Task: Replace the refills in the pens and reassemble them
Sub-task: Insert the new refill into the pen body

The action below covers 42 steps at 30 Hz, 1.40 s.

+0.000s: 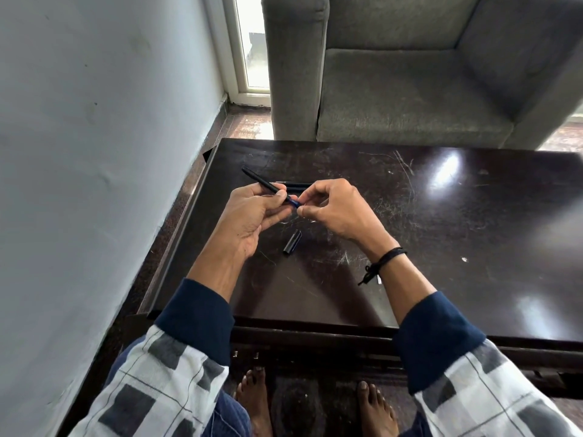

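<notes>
My left hand [252, 212] grips a black pen barrel [258, 181] that slants up and to the left above the dark table [441, 231]. A short blue part [294, 202] sticks out of the barrel's near end. My right hand [334, 206] pinches that blue end between thumb and fingertips. Below the hands, a black pen cap [292, 243] lies on the table. Other black pens [295, 185] lie on the table behind the hands, partly hidden by the fingers.
A grey sofa [410, 89] stands beyond the table's far edge. A pale wall [94, 121] runs along the left side, close to the table's left edge. My bare feet [315, 405] are on the floor under the near edge.
</notes>
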Each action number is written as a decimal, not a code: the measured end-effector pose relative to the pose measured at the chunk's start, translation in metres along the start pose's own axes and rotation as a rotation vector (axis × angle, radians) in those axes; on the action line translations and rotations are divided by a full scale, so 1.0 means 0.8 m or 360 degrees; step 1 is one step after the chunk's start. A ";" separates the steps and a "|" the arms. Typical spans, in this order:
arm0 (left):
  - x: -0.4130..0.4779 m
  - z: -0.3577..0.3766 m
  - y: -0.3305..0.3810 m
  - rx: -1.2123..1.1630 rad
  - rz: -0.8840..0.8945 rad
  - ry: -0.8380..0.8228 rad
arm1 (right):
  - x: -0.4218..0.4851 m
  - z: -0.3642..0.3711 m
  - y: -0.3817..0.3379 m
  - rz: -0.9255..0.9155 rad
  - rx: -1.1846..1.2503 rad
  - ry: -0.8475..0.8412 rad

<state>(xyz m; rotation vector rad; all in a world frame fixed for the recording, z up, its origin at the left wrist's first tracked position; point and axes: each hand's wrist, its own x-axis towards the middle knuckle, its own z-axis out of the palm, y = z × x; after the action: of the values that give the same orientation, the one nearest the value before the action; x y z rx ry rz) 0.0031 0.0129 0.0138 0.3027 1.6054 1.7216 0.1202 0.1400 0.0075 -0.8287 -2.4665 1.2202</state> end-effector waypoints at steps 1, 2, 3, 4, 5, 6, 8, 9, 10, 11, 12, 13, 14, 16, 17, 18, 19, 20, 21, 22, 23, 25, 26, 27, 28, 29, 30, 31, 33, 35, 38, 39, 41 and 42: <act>0.000 0.000 0.000 -0.0001 -0.0002 -0.0001 | 0.000 0.000 0.000 -0.0007 0.0000 0.0004; 0.000 0.000 0.000 -0.0001 -0.0004 -0.0002 | 0.001 0.001 0.000 -0.0012 -0.0002 0.0008; 0.000 0.000 0.000 -0.0002 -0.0003 -0.0004 | 0.001 0.001 0.000 -0.0019 -0.0003 0.0012; 0.000 0.000 0.000 -0.0002 -0.0001 -0.0004 | 0.001 0.001 0.000 -0.0026 -0.0005 0.0018; 0.000 0.000 0.000 -0.0004 0.0001 -0.0005 | 0.001 0.002 0.000 -0.0032 -0.0005 0.0025; -0.001 0.000 0.001 -0.0007 0.0000 -0.0005 | 0.001 0.002 0.000 -0.0035 -0.0005 0.0031; -0.001 0.000 0.001 -0.0016 -0.0007 -0.0006 | 0.001 0.002 0.000 -0.0038 -0.0005 0.0043; -0.001 0.000 0.001 -0.0017 -0.0010 -0.0007 | 0.001 0.002 0.000 -0.0040 -0.0007 0.0047; -0.001 -0.001 0.001 -0.0017 -0.0011 -0.0009 | 0.001 0.002 0.000 -0.0042 -0.0007 0.0051; -0.001 -0.001 0.001 -0.0017 -0.0011 -0.0010 | 0.001 0.002 0.001 -0.0043 -0.0004 0.0056; -0.001 -0.001 0.001 -0.0017 -0.0010 -0.0006 | 0.001 0.003 0.001 -0.0046 0.0000 0.0062; 0.000 -0.001 0.001 -0.0018 -0.0007 0.0002 | 0.001 0.003 0.001 -0.0052 -0.0001 0.0070; 0.000 0.000 0.000 -0.0023 -0.0004 0.0011 | 0.000 0.003 0.001 -0.0061 -0.0008 0.0080; 0.002 0.002 -0.001 -0.0036 0.0004 0.0029 | 0.000 0.004 0.000 -0.0081 -0.0031 0.0097; 0.002 0.003 -0.002 -0.0038 0.0011 0.0037 | -0.001 0.004 0.000 -0.0091 -0.0037 0.0100; 0.003 0.003 -0.003 -0.0039 0.0017 0.0045 | -0.001 0.004 0.000 -0.0102 -0.0039 0.0103; 0.004 0.003 -0.004 -0.0042 0.0023 0.0051 | -0.001 0.004 0.000 -0.0113 -0.0040 0.0108; 0.005 0.003 -0.005 -0.0044 0.0028 0.0056 | -0.001 0.004 0.000 -0.0121 -0.0040 0.0115; 0.005 0.003 -0.006 -0.0047 0.0032 0.0059 | -0.001 0.004 0.000 -0.0128 -0.0042 0.0124; 0.005 0.003 -0.007 -0.0052 0.0034 0.0062 | -0.001 0.004 0.000 -0.0135 -0.0043 0.0131; 0.006 0.003 -0.007 -0.0057 0.0036 0.0065 | -0.001 0.004 0.000 -0.0142 -0.0048 0.0138; 0.006 0.002 -0.009 -0.0060 0.0044 0.0073 | -0.002 0.005 0.000 -0.0160 -0.0072 0.0152; 0.006 0.003 -0.009 -0.0060 0.0050 0.0076 | -0.002 0.005 0.000 -0.0171 -0.0086 0.0158; 0.007 0.003 -0.010 -0.0059 0.0055 0.0078 | -0.002 0.005 0.000 -0.0183 -0.0095 0.0166; 0.007 0.003 -0.010 -0.0059 0.0059 0.0081 | -0.002 0.005 0.000 -0.0192 -0.0093 0.0174; 0.007 0.003 -0.010 -0.0060 0.0062 0.0082 | -0.001 0.005 0.000 -0.0196 -0.0080 0.0182; 0.007 0.004 -0.010 -0.0062 0.0066 0.0082 | 0.000 0.006 0.000 -0.0194 -0.0059 0.0189; 0.006 0.004 -0.009 -0.0063 0.0069 0.0080 | 0.000 0.006 0.001 -0.0190 -0.0038 0.0194; 0.005 0.004 -0.008 -0.0066 0.0076 0.0075 | 0.002 0.006 0.002 -0.0177 -0.0002 0.0193; 0.006 0.004 -0.009 -0.0069 0.0080 0.0075 | 0.003 0.006 0.003 -0.0164 0.0024 0.0190; 0.008 0.004 -0.010 -0.0065 0.0097 0.0086 | 0.003 0.006 0.002 -0.0152 0.0035 0.0191; 0.008 0.004 -0.010 -0.0065 0.0104 0.0089 | 0.002 0.007 0.002 -0.0151 0.0034 0.0191; 0.007 0.004 -0.010 -0.0070 0.0113 0.0092 | 0.001 0.006 0.001 -0.0161 0.0033 0.0191; 0.007 0.004 -0.010 -0.0068 0.0118 0.0091 | 0.000 0.006 0.000 -0.0166 0.0037 0.0189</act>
<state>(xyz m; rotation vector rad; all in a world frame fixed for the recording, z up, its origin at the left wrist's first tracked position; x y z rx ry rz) 0.0040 0.0184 0.0053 0.2975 1.6142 1.8332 0.1178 0.1371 0.0046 -0.7345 -2.3650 1.1281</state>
